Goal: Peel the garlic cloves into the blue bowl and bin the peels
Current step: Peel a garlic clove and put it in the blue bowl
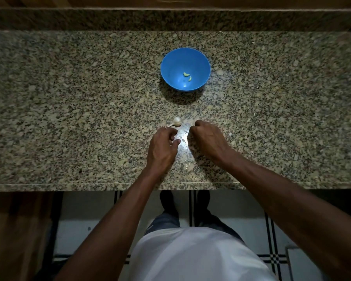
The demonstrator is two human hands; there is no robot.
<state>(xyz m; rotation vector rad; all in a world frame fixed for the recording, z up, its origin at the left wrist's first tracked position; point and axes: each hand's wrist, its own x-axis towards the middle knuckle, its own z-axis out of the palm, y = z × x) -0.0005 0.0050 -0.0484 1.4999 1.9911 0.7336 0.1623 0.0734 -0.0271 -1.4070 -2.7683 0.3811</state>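
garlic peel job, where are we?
Done: two peeled cloves lie in the blue bowl. In hand: unclear; the left hand hovers by the garlic head with curled fingers, and the right hand is fisted, contents hidden. Left: the rest of that head on the granite counter. No bin or peels visible.

speckled granite counter [69, 98]; below it, white floor tiles [85, 236] with black stripes.

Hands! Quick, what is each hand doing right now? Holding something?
Left hand: fingers loosely curled, holding nothing visible, just near the garlic bulb.
Right hand: curled into a fist; whether it holds anything cannot be told.
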